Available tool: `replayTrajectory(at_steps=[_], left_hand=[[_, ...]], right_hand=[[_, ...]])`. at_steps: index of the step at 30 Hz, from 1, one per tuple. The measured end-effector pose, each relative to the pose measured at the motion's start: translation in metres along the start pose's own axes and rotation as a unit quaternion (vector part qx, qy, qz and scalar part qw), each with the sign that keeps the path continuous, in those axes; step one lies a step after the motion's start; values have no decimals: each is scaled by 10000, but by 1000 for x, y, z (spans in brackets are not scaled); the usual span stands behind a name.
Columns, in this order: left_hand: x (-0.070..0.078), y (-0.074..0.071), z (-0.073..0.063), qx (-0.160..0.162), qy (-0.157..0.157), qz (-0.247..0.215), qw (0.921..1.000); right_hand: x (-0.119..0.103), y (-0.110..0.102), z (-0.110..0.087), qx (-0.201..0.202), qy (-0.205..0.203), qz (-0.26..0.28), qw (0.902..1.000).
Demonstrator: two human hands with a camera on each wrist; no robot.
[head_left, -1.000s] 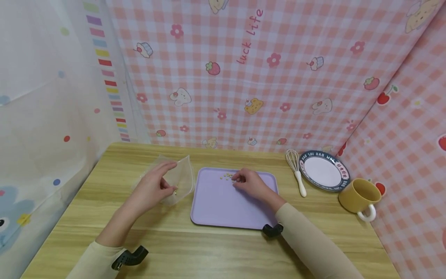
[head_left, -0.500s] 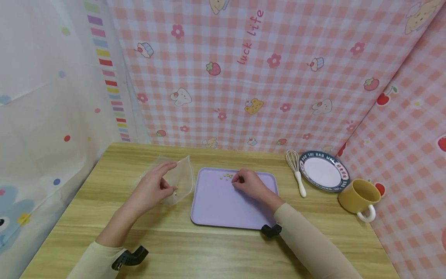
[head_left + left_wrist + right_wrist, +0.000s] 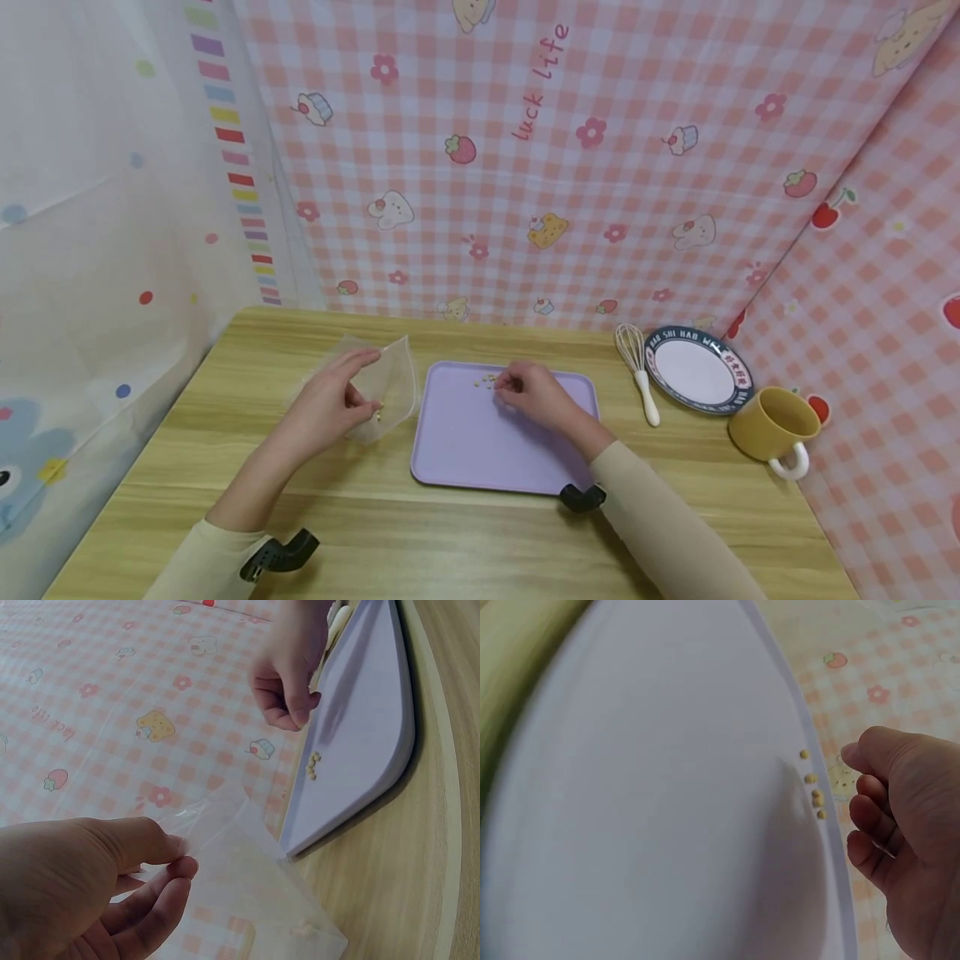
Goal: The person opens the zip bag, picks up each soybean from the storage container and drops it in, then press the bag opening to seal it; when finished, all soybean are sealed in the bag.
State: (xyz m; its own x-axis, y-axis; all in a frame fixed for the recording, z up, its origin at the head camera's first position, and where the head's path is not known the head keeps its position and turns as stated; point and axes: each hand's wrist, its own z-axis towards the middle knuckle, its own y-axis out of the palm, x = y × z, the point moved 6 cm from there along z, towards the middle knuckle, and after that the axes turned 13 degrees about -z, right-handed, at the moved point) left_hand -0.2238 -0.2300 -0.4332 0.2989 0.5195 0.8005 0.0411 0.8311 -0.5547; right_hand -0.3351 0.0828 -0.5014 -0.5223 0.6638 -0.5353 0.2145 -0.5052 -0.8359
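My left hand pinches the clear plastic bag near its mouth between thumb and fingers. A few yellow soybeans lie low in the bag. To its right is a lilac tray, with several loose soybeans along its far edge. Over that edge, just right of the beans, is my right hand, its fingers curled and the thumb close against the fingertips. I cannot tell whether a bean is between them. In the left wrist view, the right hand is above the tray's far side.
Right of the tray lies a whisk with a white handle. Beside it are a dark-rimmed plate and a yellow mug with a white handle. Patterned cloth hangs behind the wooden table.
The right hand has shifted slightly left and now covers part of the bean cluster in the head view. The left hand and the bag stay almost where they were.
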Motion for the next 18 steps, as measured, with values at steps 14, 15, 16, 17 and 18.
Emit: replayTrajectory(at_steps=[14, 15, 16, 17, 18], left_hand=[[-2, 1, -1, -24, 48, -30, 10000], [-2, 1, 0, -23, 52, -33, 10000], [-3, 1, 0, -23, 51, -37, 10000], [-3, 1, 0, -23, 53, -38, 10000], [-3, 1, 0, -21, 55, -36, 10000]], right_hand=[[-54, -4, 11, 598, -771, 397, 9944], [-58, -3, 13, 615, -761, 431, 9943], [-62, -2, 15, 632, -750, 462, 9941], [-67, -2, 17, 664, -788, 482, 9935], [-73, -1, 19, 703, -841, 513, 9927]])
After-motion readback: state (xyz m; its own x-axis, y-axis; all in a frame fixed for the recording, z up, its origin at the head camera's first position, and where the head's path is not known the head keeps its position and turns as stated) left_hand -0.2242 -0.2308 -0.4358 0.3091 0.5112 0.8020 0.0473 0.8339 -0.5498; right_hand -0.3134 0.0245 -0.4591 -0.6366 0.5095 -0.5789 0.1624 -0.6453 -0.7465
